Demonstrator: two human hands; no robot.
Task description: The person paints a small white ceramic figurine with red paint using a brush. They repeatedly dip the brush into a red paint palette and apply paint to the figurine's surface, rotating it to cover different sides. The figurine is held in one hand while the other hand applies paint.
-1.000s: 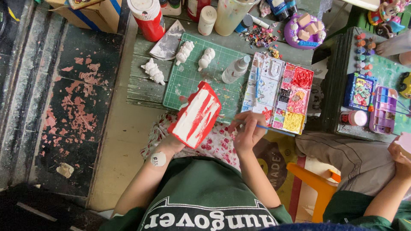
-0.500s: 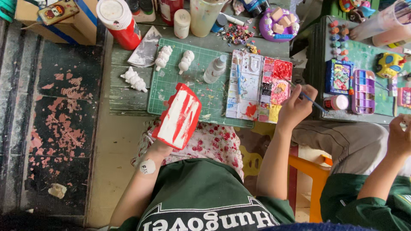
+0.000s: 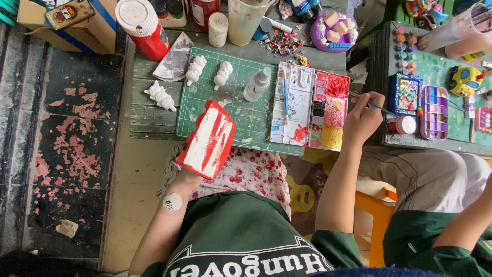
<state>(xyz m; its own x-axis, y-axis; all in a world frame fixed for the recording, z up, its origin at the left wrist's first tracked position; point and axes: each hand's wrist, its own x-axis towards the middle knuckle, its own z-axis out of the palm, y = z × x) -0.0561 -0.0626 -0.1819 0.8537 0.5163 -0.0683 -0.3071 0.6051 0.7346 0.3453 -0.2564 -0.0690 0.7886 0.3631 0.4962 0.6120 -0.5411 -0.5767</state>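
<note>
The left hand point(image 3: 187, 177) grips from beneath a chunky plaster figure point(image 3: 209, 139), a blocky slab with a matte white face streaked in glossy red and red-coated edges; the fingers are hidden behind it. The figure is held tilted just over the bench's near edge, overlapping the near left corner of a green gridded cutting mat point(image 3: 237, 97), above a floral cloth point(image 3: 246, 172) on the lap.

The right hand point(image 3: 363, 119) is curled, its fingertips pinching a thin brush with a blue handle point(image 3: 382, 107) that points away to the right. It hovers at the right edge of the weathered, grey-green plank bench point(image 3: 148, 110), just beside a rectangular paint palette point(image 3: 330, 110) whose wells hold thick, crusty red, pink and yellow paint. Touching the palette's left side lies a white mixing tray point(image 3: 294, 105) smeared with blue and red.

On the mat stand two lumpy unpainted white figurines point(image 3: 196, 69) and point(image 3: 223, 74) and a small clear plastic bottle point(image 3: 256, 84); a third white figurine point(image 3: 160, 96) lies on bare wood off the mat's left edge. Near the far left corner stands a red cylindrical container with a white lid point(image 3: 143, 25). A small round jar with a pink lid point(image 3: 402, 124) sits on the neighbouring green-topped bench, just right of the right hand.
</note>
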